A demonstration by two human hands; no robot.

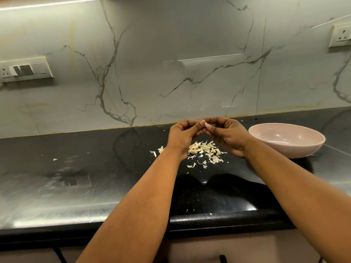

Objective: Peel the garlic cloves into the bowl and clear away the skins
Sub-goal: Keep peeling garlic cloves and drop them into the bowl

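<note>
- Both grips meet above the tabletop [95,177]: left hand [182,133] and right hand [226,134] pinch one garlic clove [202,122] between fingertips.
- Skins [205,150] lie below the hands.
- Pink bowl [286,140] stands at right.

Both forearms are bare to the frame edge, with no sleeve showing. The left hand [182,134] and right hand [228,135] wear no gloves.
</note>
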